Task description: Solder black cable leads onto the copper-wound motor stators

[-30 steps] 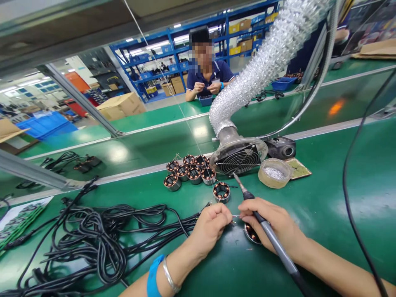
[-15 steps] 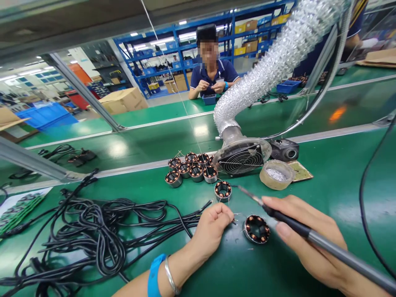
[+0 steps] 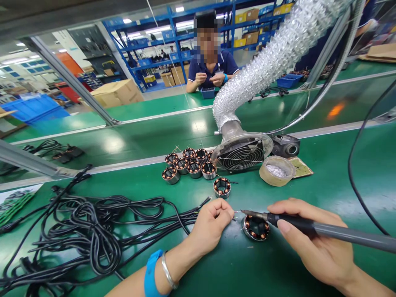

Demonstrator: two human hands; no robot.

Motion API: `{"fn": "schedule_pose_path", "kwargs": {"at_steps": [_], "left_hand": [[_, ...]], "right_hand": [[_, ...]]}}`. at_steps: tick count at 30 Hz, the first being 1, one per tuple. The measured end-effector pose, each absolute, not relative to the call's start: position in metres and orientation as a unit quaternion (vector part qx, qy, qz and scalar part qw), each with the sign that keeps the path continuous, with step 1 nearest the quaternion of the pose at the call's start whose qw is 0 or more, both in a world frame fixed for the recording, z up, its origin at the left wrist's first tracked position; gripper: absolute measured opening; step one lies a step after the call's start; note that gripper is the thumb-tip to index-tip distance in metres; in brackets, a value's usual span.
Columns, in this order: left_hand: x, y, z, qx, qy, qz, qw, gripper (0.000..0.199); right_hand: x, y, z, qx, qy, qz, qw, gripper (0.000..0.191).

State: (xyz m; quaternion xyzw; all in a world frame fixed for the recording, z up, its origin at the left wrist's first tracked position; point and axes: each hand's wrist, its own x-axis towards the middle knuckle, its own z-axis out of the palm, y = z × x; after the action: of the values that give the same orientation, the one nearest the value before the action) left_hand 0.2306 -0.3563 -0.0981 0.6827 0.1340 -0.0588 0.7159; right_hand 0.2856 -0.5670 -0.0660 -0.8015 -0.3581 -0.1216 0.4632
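Note:
My right hand (image 3: 312, 239) is closed around a soldering iron (image 3: 297, 225), held like a pen, its tip pointing left. That tip lies close to the thin wires (image 3: 236, 212) that stick out past the pinched thumb and finger of my left hand (image 3: 213, 220); whether they touch I cannot make out. Just below the iron, a stator (image 3: 256, 229) with copper windings rests on the green bench. Another stator (image 3: 222, 187) stands beyond my left fingertips. Black cables (image 3: 173, 220) run up to my left hand from the left.
Several stators (image 3: 194, 168) are grouped before a fume extractor fan (image 3: 243, 158) with a silver duct (image 3: 262, 62). Right of it is a tub of solder scraps (image 3: 276, 171). Coiled black cables (image 3: 102, 235) cover the left. A co-worker (image 3: 213, 68) sits across the bench.
The soldering iron's tip has come down and toward me, from beside the farther stator to the wires at my left fingers. My left hand keeps its pinch.

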Motion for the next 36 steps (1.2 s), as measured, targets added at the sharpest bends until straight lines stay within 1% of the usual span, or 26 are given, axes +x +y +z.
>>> {"fn": "schedule_pose_path", "kwargs": {"at_steps": [9, 17, 23, 27, 31, 36], "left_hand": [[0.231, -0.357, -0.101, 0.696, 0.119, -0.052, 0.706, 0.020], [0.233, -0.357, -0.098, 0.701, 0.113, -0.050, 0.702, 0.020], [0.233, -0.356, -0.100, 0.693, 0.107, -0.053, 0.711, 0.019], [0.232, -0.356, -0.100, 0.689, 0.103, -0.050, 0.716, 0.018], [0.232, -0.356, -0.100, 0.686, 0.098, -0.047, 0.719, 0.017], [0.232, -0.357, -0.100, 0.680, 0.097, -0.049, 0.725, 0.016]], "right_hand": [[0.283, -0.562, -0.067, -0.800, -0.370, -0.110, 0.459, 0.016], [0.273, -0.553, -0.054, -0.772, -0.425, -0.154, 0.447, 0.019], [0.263, -0.550, -0.055, -0.758, -0.463, -0.213, 0.407, 0.019], [0.259, -0.551, -0.060, -0.755, -0.497, -0.224, 0.365, 0.022], [0.259, -0.550, -0.056, -0.761, -0.515, -0.227, 0.322, 0.020], [0.258, -0.552, -0.049, -0.762, -0.523, -0.226, 0.308, 0.020]]}}
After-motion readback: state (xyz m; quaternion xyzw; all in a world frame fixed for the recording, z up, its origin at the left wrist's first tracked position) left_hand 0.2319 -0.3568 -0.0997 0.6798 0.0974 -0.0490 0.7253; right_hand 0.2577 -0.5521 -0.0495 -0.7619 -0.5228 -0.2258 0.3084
